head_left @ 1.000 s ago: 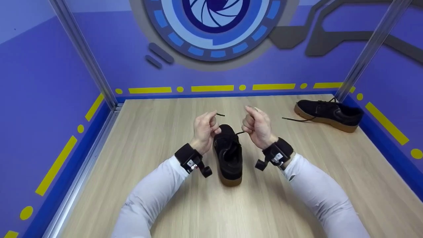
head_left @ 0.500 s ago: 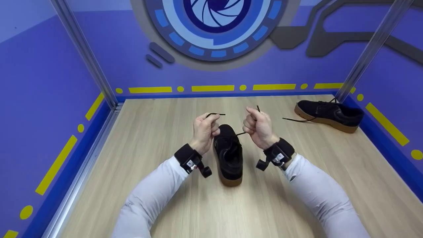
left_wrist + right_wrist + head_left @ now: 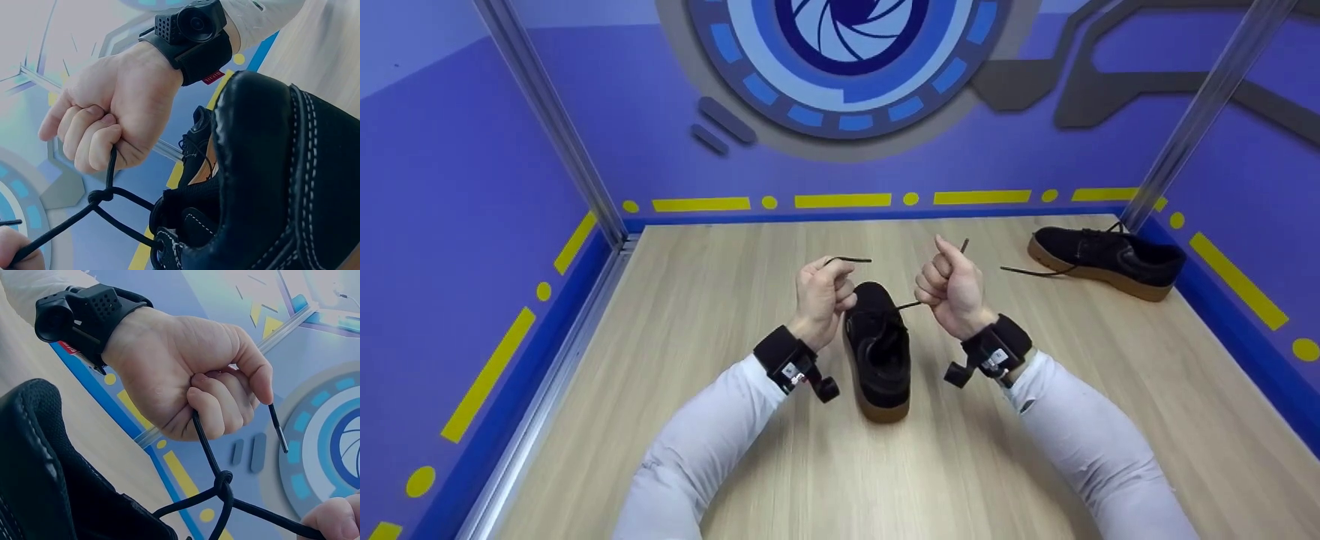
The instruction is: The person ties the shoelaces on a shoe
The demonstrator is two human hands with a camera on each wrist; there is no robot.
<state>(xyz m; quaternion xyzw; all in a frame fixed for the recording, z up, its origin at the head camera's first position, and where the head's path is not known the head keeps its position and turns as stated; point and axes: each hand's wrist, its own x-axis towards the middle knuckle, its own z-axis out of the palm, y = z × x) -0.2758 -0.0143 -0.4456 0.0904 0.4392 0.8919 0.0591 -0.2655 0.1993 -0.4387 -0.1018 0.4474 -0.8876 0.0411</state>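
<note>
A black lace-up shoe point(image 3: 873, 322) with a brown sole stands upright, heel toward me, between my two hands. My left hand point(image 3: 819, 301) grips one end of its shoelace point(image 3: 851, 259), whose tip pokes out past the thumb side. The fingers of my right hand point(image 3: 951, 292) curl round the other lace end, its tip rising behind the thumb. In the left wrist view the right hand point(image 3: 126, 101) pulls a strand toward a single crossed knot point(image 3: 101, 196) above the shoe opening. The right wrist view shows my left hand point(image 3: 191, 371) on the opposite strand.
A second black shoe point(image 3: 1110, 259) lies at the back right of the wooden table point(image 3: 720, 450), with a loose lace point(image 3: 1035, 273) trailing left. Blue-purple panels point(image 3: 840, 176) with metal corner posts point(image 3: 562, 142) enclose the table.
My right hand has shifted slightly right and its lace tip has come into view. The left hand has edged left, with more of its lace end showing. The shoe stays in place.
</note>
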